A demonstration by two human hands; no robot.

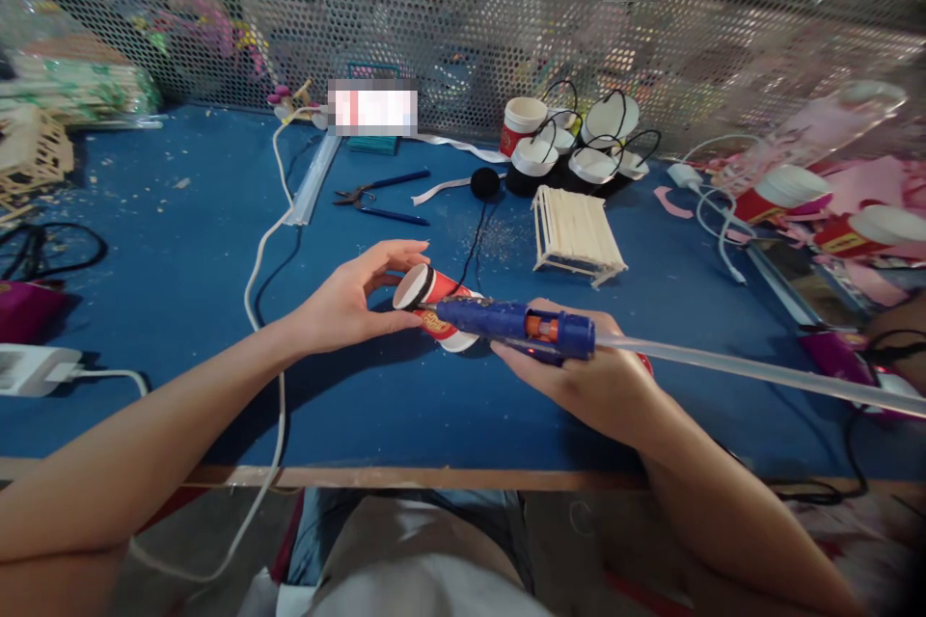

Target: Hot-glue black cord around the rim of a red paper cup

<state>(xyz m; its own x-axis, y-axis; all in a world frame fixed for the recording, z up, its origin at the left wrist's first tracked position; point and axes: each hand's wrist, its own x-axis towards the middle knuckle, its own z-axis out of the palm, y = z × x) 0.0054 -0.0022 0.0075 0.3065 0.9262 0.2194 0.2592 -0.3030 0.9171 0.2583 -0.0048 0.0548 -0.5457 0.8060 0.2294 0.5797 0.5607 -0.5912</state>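
Note:
A red and white paper cup (449,287) lies on its side, with a black band of cord round its rim end. My left hand (354,299) is closed on that end, thumb in front and fingers behind. My right hand (589,371) grips a blue hot glue gun (492,320), whose nozzle points left and touches or nearly touches the cup near the black band. A long clear glue stick (752,368) sticks out from the gun's back. Black cord runs from a small black ball of yarn (484,182) down to the cup.
Pliers (380,195) lie beyond my left hand. A stick-built model (579,231) stands right of the yarn, in front of several cups with black handles (594,164). A white cable (253,284) crosses the left side. Cups and pink scraps (868,183) crowd the right. Metal mesh (463,29) stands behind.

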